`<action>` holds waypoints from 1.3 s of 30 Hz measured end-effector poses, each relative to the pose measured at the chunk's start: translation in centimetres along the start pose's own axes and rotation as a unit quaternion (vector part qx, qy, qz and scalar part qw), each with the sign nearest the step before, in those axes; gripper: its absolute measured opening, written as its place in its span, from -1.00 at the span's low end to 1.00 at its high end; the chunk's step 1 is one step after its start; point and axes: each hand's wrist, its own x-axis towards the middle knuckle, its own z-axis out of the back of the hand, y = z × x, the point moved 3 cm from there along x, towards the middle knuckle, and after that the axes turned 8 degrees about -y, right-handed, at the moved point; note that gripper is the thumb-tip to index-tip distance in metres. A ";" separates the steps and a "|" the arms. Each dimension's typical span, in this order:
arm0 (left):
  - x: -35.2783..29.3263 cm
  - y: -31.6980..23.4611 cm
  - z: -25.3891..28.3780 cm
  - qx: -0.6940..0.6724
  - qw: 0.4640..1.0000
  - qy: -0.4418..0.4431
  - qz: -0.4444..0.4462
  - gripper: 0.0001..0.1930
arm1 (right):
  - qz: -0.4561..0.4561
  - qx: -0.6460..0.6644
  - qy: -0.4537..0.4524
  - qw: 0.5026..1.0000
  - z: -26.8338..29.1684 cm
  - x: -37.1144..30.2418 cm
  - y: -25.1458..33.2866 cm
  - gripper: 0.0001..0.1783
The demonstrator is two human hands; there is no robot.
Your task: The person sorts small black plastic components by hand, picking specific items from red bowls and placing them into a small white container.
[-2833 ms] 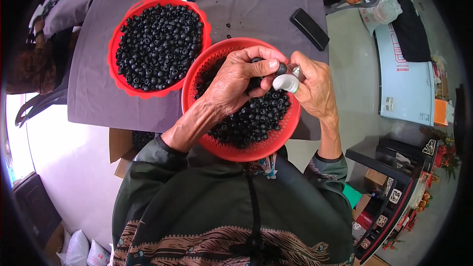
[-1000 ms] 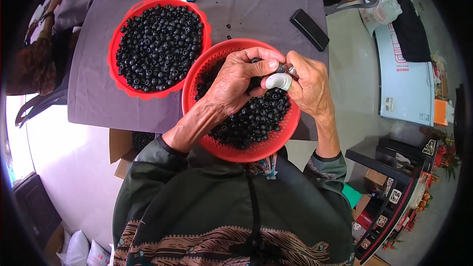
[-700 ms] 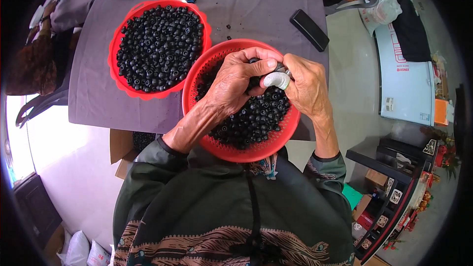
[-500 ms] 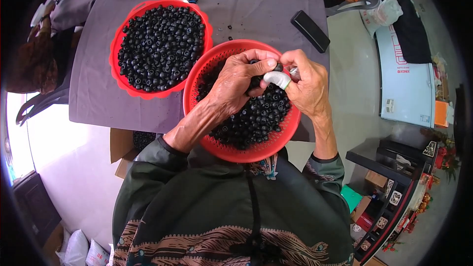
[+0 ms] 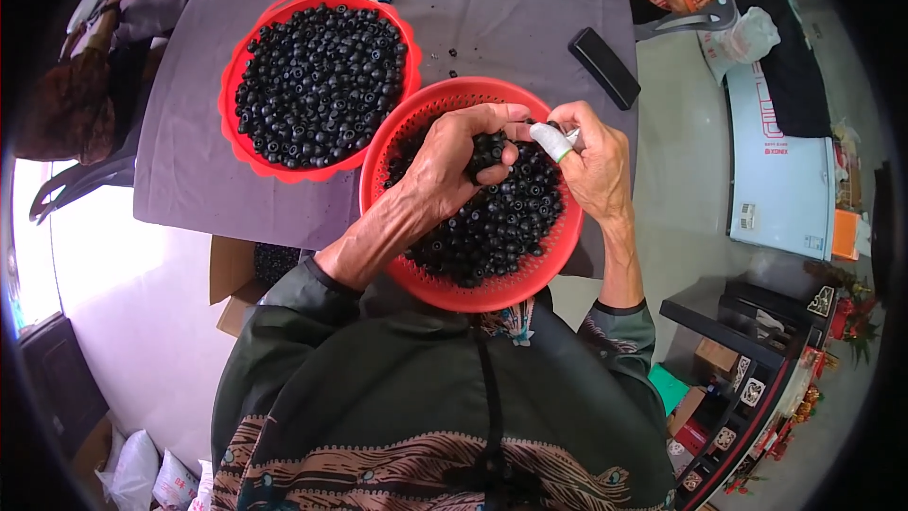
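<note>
Jutting past the edge of the grey-clothed counter, the red perforated basket might tip if a forearm bore down on its near rim. The red scalloped tray beside it, heaped full, could spill if nudged. Over the basket, the left hand has its grip loosely cupped; the right hand seems to pinch a silvery tool. Its white thumb cover might slide if loose. Should the silvery tool be sharp, a slip could nick nearby left fingertips. Black pieces in the left palm could drop through slack fingers, likely into the basket.
</note>
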 end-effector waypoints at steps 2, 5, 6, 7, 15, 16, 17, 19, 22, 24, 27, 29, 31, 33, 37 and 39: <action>-0.1 0.0 0.0 0.014 1.000 0.017 -0.017 -0.76 | -0.006 -0.013 0.006 1.000 0.1 0.0 -0.3 -0.82; -0.3 -0.3 0.1 0.051 0.998 0.014 -0.035 -0.75 | -0.026 -0.046 0.026 0.998 0.5 0.1 -0.4 -0.82; -0.4 -0.5 0.1 0.060 0.997 0.010 -0.042 -0.75 | -0.041 -0.064 0.040 0.996 0.6 0.1 -0.5 -0.81; -0.4 -0.7 0.2 0.069 0.996 0.007 -0.050 -0.74 | -0.040 -0.064 0.040 0.996 0.6 0.1 -0.3 -0.81; -0.6 -1.2 0.2 0.146 0.983 0.101 -0.047 -0.72 | -0.010 0.058 0.106 0.993 0.1 1.0 2.6 -0.69; -0.7 -1.3 0.1 0.177 0.976 0.122 -0.046 -0.72 | -0.010 0.057 0.104 0.993 0.2 1.1 2.5 -0.69; -0.8 -1.7 -0.1 0.186 0.973 0.128 -0.044 -0.73 | 0.005 0.071 0.126 0.989 0.1 1.2 2.5 -0.64; -1.0 -2.1 -0.3 0.207 0.966 0.153 -0.023 -0.74 | 0.022 0.085 0.148 0.985 0.0 1.6 2.6 -0.59; -0.9 -1.9 -0.1 0.236 0.957 0.168 0.011 -0.76 | 0.026 0.091 0.197 0.976 -0.5 2.0 2.9 -0.54; -0.7 -1.9 0.1 0.224 0.961 0.162 0.029 -0.77 | 0.070 0.061 0.201 0.975 -0.7 2.0 2.8 -0.59; -0.8 -1.9 -0.2 0.223 0.958 0.174 0.035 -0.77 | 0.081 0.081 0.193 0.974 -0.7 1.6 2.7 -0.70; -0.6 -1.7 -0.2 0.225 0.959 0.172 0.031 -0.76 | 0.061 0.073 0.194 0.976 -0.7 1.4 2.2 -0.75; -0.5 -1.5 -0.4 0.227 0.958 0.171 0.028 -0.76 | 0.039 0.065 0.194 0.978 -0.7 1.1 1.7 -0.81; -0.8 -1.4 -0.5 0.231 0.962 0.144 0.015 -0.74 | 0.029 0.086 0.192 0.977 -0.7 0.8 1.4 -0.86; -0.8 -1.0 -0.5 0.191 0.974 0.124 0.000 -0.74 | 0.025 0.123 0.142 0.982 -0.5 0.5 1.0 -0.86; -1.1 -0.9 -0.6 0.176 0.982 0.068 -0.030 -0.77 | 0.029 0.095 0.099 0.990 -0.2 0.4 0.7 -0.85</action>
